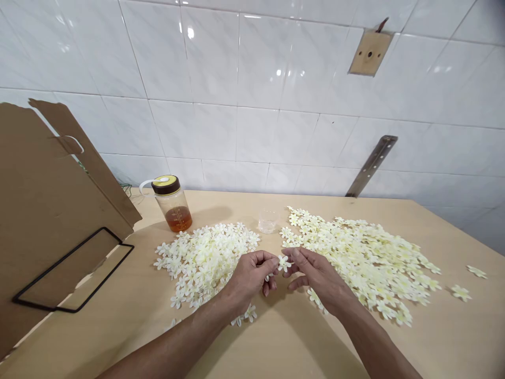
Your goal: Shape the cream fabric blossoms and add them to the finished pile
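Note:
Both hands meet over the wooden table [276, 337] between two heaps of small white fabric flowers. My left hand [248, 276] and my right hand [315, 276] pinch one white flower [283, 262] between their fingertips, fingers closed. The left heap [205, 260] lies just behind my left hand. The larger right heap [363, 258] spreads out behind and to the right of my right hand. A few loose flowers [245, 316] lie under my left wrist.
A plastic bottle with amber liquid and a yellow lid [172, 204] stands at the back left. A small clear cup [268, 220] sits between the heaps. A brown cardboard box [43, 210] with a black frame fills the left. The tiled wall [252, 105] carries a metal bracket [371, 166].

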`<state>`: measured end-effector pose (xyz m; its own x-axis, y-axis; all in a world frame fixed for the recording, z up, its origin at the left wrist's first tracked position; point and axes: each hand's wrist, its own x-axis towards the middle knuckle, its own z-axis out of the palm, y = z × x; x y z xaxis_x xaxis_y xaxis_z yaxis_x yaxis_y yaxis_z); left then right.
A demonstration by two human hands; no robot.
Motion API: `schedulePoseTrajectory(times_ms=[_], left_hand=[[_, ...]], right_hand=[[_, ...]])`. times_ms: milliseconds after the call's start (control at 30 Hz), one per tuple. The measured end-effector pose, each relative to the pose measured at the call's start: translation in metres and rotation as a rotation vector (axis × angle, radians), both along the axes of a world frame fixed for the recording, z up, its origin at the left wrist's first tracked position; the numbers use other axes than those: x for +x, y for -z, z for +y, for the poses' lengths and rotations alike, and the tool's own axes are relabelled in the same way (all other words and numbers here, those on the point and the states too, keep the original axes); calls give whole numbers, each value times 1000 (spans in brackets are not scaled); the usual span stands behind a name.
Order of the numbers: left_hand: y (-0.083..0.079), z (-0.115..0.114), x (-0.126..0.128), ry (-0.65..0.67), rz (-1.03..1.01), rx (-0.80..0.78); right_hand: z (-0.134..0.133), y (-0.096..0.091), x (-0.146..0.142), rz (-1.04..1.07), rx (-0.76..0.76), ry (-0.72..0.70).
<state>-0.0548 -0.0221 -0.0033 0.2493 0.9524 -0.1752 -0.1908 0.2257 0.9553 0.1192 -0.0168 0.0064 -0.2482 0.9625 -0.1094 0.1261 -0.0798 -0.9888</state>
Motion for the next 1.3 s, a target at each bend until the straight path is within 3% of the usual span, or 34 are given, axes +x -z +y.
schedulePoseTrajectory(times_ms=[100, 267, 500, 933, 1133, 1300], left_hand=[[6, 0, 2, -20, 105, 17], [16, 0, 2, -50, 322, 91], [4, -4, 0, -76, 442, 191], [7, -2, 1, -66, 357, 184], [9, 5, -1, -90, 292, 106], [9, 3, -1, -70, 236, 64]], right_hand=[[-1, 0, 0, -32, -37, -82], [-1, 3, -3, -177, -48, -9], [0, 2, -2, -212, -74, -49], [3, 8, 4, -248, -103, -69], [9, 9, 11, -38, -82, -33], [7, 10, 5, 17, -70, -27]])
